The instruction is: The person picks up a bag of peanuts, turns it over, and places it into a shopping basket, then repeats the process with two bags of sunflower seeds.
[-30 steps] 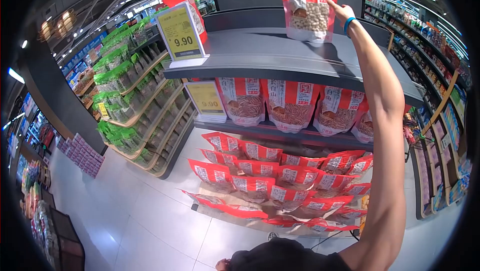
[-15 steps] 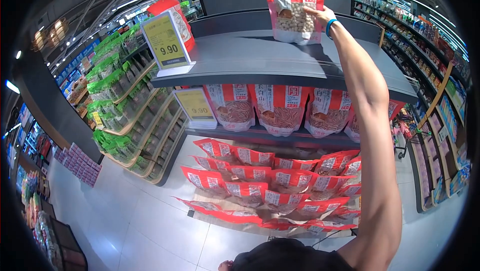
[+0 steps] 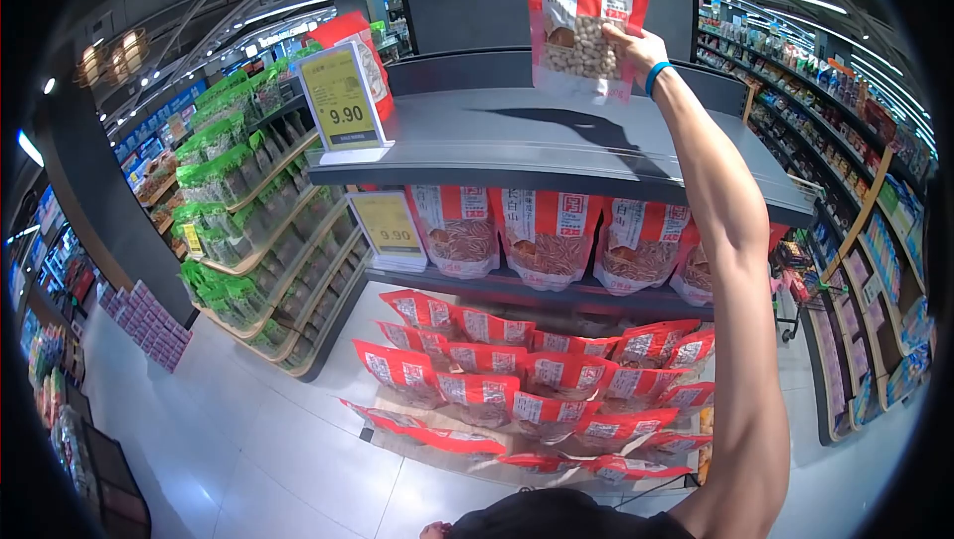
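My right hand (image 3: 639,50), with a blue band on its wrist, grips the right edge of a red and white pouch (image 3: 586,27). The pouch is upright, and pale nuts show through its clear window. It hangs over the grey top shelf (image 3: 447,127), its shadow cast on the board below. Just a sliver of my left hand (image 3: 434,531) shows at the bottom edge beside my dark clothing, its fingers too little visible to judge. At the shelf's left end another red pouch (image 3: 376,72) stands behind a yellow price sign (image 3: 343,107).
Red pouches (image 3: 550,236) fill the shelf below, beside a second price sign (image 3: 391,229). Rows of similar pouches (image 3: 487,395) stand low in front of me. Green-topped bags (image 3: 214,196) line a rack at left; stocked shelves (image 3: 845,102) run along the right.
My right hand has raised the pouch off the top shelf, and its shadow now lies apart from it. The view has shifted slightly, so the shelves sit lower in the picture.
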Available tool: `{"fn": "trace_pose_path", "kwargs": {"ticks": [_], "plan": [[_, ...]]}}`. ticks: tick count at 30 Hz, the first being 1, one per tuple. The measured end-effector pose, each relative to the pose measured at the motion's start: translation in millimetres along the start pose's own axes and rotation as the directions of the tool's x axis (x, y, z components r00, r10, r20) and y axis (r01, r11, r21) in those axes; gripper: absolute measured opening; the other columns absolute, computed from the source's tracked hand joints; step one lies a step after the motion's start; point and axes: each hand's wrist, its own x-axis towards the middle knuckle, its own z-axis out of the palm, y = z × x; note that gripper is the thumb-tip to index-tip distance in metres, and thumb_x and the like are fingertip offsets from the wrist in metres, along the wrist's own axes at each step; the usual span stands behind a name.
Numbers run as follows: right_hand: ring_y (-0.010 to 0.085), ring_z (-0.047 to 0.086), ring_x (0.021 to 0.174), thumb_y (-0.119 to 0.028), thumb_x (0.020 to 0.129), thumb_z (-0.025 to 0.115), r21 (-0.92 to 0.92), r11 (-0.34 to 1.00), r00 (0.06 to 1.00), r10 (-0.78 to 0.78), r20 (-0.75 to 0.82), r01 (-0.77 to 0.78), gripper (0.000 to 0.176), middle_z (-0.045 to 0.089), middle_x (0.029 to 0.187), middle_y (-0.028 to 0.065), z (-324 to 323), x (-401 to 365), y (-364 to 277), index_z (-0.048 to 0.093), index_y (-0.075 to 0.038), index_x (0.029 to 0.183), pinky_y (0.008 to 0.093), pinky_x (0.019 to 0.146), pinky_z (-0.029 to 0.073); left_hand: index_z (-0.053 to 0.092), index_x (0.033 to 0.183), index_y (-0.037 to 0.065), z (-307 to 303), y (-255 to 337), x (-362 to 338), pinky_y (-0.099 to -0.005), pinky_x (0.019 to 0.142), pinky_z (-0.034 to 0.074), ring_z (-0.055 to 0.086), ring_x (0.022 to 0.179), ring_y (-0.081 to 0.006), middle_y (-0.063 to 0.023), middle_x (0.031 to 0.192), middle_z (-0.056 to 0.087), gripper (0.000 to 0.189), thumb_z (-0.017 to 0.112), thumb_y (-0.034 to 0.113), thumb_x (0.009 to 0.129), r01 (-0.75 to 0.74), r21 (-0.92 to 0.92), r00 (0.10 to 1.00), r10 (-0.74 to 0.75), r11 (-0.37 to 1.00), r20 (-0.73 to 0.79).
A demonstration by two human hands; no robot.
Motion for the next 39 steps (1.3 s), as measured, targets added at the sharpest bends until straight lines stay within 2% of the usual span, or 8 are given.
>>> {"fn": "trace_pose_path", "kwargs": {"ticks": [5,9,15,20,23,25,32,39], "plan": [[0.0123,0.061,0.071,-0.025,0.079,0.082,-0.072,0.993,0.995,-0.093,0.028,0.095,0.039,0.066,0.085,0.0030,11,-51,-68,0.067,-0.001,0.105,0.0279,0.061,0.049,0.067,0.102,0.004,-1,-6,-6,-0.0339,0.071,0.053,0.062,0.075,-0.0229,-0.0107,0.097,0.067,0.027,0.047,0.021,0.095,-0.469,0.278,0.868,0.495,0.838,-0.026],[0.0072,0.057,0.066,-0.026,0.082,0.079,0.117,0.960,0.964,-0.262,0.038,0.256,0.032,0.065,0.080,0.0001,19,-110,-105,0.067,-0.002,0.099,0.0237,0.059,0.045,0.061,0.118,0.014,-29,84,-30,-0.0466,0.090,0.049,0.058,0.114,-0.0283,-0.0159,0.126,0.059,0.027,0.050,0.024,0.096,0.096,-0.446,0.984,-0.016,0.890,0.179],[0.0186,0.066,0.092,-0.026,0.097,0.059,0.562,0.803,0.917,-0.355,0.182,0.199,0.032,0.068,0.106,0.0102,35,-226,-86,0.059,0.002,0.115,0.0347,0.081,0.054,0.059,0.112,-0.008,-48,296,-112,-0.0371,0.093,0.051,0.067,0.100,-0.0263,-0.0185,0.105,0.068,0.037,0.044,0.025,0.104,-0.414,-0.372,0.781,0.534,0.831,0.325],[0.0231,0.065,0.105,-0.040,0.089,0.068,0.594,0.720,0.839,-0.031,0.543,-0.358,0.058,0.064,0.120,0.0142,69,-355,-9,0.055,0.005,0.123,0.0388,0.091,0.053,0.045,0.132,-0.008,-17,392,-136,-0.0505,0.106,0.039,0.055,0.119,-0.0369,-0.0235,0.128,0.056,0.070,0.037,0.053,0.100,0.134,-0.851,0.352,0.779,0.507,0.520],[0.0209,0.067,0.100,-0.041,0.081,0.077,0.531,0.554,0.717,0.188,0.671,-0.642,0.064,0.067,0.115,0.0120,94,-423,60,0.056,0.005,0.121,0.0356,0.087,0.054,0.037,0.139,-0.006,-13,434,-177,-0.0516,0.107,0.037,0.052,0.123,-0.0369,-0.0241,0.140,0.046,0.088,0.041,0.067,0.091,0.307,-0.859,0.414,0.755,0.409,0.508],[0.0191,0.067,0.097,-0.040,0.076,0.081,0.558,0.543,0.730,0.161,0.664,-0.627,0.066,0.068,0.110,0.0102,117,-464,70,0.057,0.005,0.120,0.0340,0.086,0.054,0.031,0.145,-0.003,-15,437,-185,-0.0520,0.107,0.037,0.048,0.127,-0.0358,-0.0225,0.146,0.039,0.101,0.045,0.076,0.083,0.603,-0.702,0.037,0.865,0.379,0.500],[0.0223,0.066,0.102,-0.038,0.075,0.082,0.459,0.276,0.506,0.131,0.853,-0.845,0.073,0.065,0.115,0.0140,133,-560,156,0.051,0.000,0.130,0.0364,0.089,0.054,0.035,0.142,0.000,-22,326,-180,-0.0511,0.100,0.045,0.058,0.112,-0.0343,-0.0214,0.126,0.056,0.092,0.040,0.073,0.087,0.613,-0.742,0.469,0.631,0.271,0.618],[0.0221,0.044,0.132,-0.037,0.088,0.071,0.132,0.737,0.593,0.410,0.693,-0.663,0.079,0.042,0.147,0.0084,140,-636,140,0.030,-0.005,0.148,0.0403,0.106,0.042,0.020,0.151,0.011,-85,292,-198,-0.0468,0.111,0.035,0.040,0.136,-0.0266,-0.0075,0.150,0.037,0.076,0.061,0.037,0.093,0.375,-0.921,0.738,0.568,0.103,0.364]]}}
